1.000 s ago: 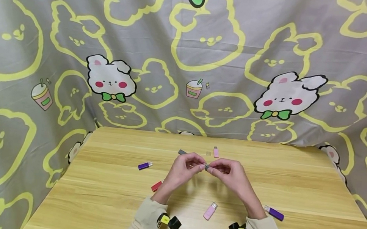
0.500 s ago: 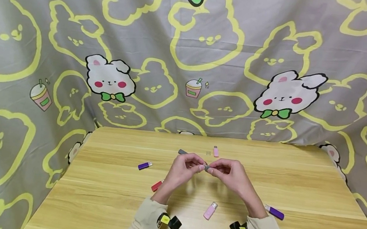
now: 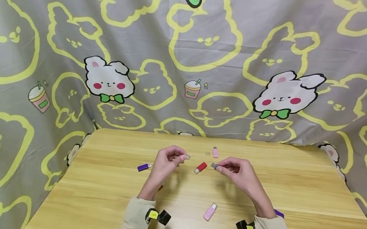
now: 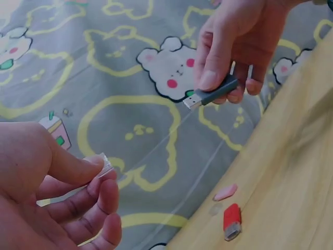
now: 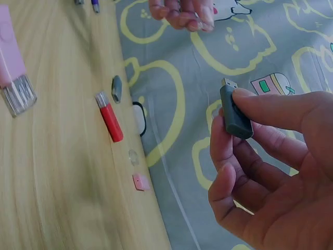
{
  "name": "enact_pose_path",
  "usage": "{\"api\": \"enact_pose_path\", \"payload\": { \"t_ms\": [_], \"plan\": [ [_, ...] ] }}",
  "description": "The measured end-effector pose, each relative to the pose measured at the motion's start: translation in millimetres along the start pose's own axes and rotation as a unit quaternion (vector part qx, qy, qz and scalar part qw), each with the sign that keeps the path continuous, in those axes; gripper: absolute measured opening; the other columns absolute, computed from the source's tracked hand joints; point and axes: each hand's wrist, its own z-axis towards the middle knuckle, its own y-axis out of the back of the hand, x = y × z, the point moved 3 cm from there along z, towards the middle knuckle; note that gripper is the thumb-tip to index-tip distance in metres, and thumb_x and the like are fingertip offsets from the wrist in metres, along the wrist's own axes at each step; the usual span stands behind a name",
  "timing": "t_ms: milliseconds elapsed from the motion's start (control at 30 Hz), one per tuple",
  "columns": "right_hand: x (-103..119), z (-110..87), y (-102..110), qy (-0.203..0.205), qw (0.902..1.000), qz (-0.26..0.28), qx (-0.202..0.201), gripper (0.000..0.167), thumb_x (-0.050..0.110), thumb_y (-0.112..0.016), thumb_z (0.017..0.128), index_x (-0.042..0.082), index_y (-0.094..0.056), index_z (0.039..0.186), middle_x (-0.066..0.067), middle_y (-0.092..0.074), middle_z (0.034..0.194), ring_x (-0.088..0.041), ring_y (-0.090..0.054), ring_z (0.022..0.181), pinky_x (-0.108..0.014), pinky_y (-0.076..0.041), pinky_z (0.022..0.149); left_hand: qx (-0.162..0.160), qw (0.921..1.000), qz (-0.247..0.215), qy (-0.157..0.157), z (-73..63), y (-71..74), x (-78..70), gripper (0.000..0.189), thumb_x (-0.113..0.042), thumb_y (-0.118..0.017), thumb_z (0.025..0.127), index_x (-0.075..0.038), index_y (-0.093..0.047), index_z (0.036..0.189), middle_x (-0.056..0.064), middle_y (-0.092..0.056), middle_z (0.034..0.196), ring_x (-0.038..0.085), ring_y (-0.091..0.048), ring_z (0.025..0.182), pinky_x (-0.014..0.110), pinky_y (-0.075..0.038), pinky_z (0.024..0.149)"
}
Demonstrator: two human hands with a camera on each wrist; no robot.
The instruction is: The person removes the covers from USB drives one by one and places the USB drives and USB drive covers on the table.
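Note:
My right hand pinches a dark grey USB flash drive between thumb and fingers. Its bare metal plug points toward the left hand. Held between the thumb and fingers of my left hand is a small clear plastic cap. Both hands are raised above the table, with a gap between them. In the head view a red USB flash drive lies on the table in that gap. Another dark grey flash drive shows on the table in the right wrist view, hidden in the head view.
On the wooden table, one pink flash drive lies between the forearms and another pink one farther back beside a loose clear cap. A purple drive lies left; another purple drive and a red one are partly covered by wrists.
My hands, earlier together at the grey flash drive, have moved apart, the left going left with the clear cap and the right keeping the drive. The middle red drive has come into sight.

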Motion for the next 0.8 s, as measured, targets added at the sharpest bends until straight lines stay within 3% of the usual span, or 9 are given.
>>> {"api": "enact_pose_path", "payload": {
  "t_ms": [100, 200, 500, 700, 800],
  "plan": [
    [-3, 1.9, 0, 0.0, 1.0, -0.006, 0.003, 0.016, 0.017, -0.076, 0.095, 0.005, -0.077, 0.105, -0.006, -0.075, 0.095, -0.022, -0.065, 0.083, -0.026, -0.052, 0.066, 0.027, 0.9996, 0.002, -0.003, 1.0, 0.0, 0.8, 0.012, 0.002, -0.07, 0.095, 0.011, -0.069, 0.101, 0.025, -0.069, 0.093, 0.013, -0.061, 0.073, 0.028, -0.054, 0.066],
    [-11, 5.4, 2, -0.019, 0.9997, -0.008, -0.011, 0.02, 0.018, -0.074, 0.096, 0.003, -0.076, 0.109, -0.007, -0.074, 0.095, -0.02, -0.063, 0.084, -0.026, -0.051, 0.066, 0.034, 0.9994, 0.002, -0.002, 1.5, -2.9, 2.6, 0.009, 0.002, -0.071, 0.094, 0.009, -0.07, 0.1, 0.021, -0.069, 0.091, 0.015, -0.063, 0.076, 0.028, -0.055, 0.067],
    [-40, 44.2, 24, -0.1, 0.9915, -0.047, -0.068, 0.027, 0.024, -0.073, 0.097, -0.003, -0.073, 0.102, -0.008, -0.073, 0.084, -0.035, -0.07, 0.08, -0.028, -0.051, 0.063, 0.045, 0.9987, 0.024, 0.003, -0.6, -11.7, 3.8, 0.007, 0.007, -0.071, 0.091, 0.007, -0.071, 0.098, 0.021, -0.069, 0.092, 0.026, -0.064, 0.08, 0.02, -0.048, 0.066],
    [-62, 70.1, 31, -0.169, 0.9815, -0.07, -0.057, 0.025, 0.021, -0.071, 0.096, -0.004, -0.071, 0.097, -0.009, -0.074, 0.077, -0.025, -0.073, 0.07, -0.029, -0.056, 0.06, 0.054, 0.9976, 0.043, -0.007, 0.5, -18.8, 13.1, 0.006, 0.003, -0.073, 0.091, 0.003, -0.073, 0.097, 0.014, -0.069, 0.092, 0.019, -0.061, 0.081, 0.02, -0.048, 0.07],
    [-69, 75.3, 34, -0.183, 0.9766, -0.106, -0.04, 0.026, 0.023, -0.07, 0.096, -0.003, -0.071, 0.094, -0.011, -0.074, 0.074, -0.021, -0.07, 0.066, -0.027, -0.052, 0.06, 0.053, 0.9975, 0.044, -0.016, 0.3, -20.4, 14.1, 0.005, 0.003, -0.074, 0.09, 0.003, -0.073, 0.095, 0.014, -0.069, 0.091, 0.019, -0.061, 0.081, 0.02, -0.048, 0.07]
  ]
}}
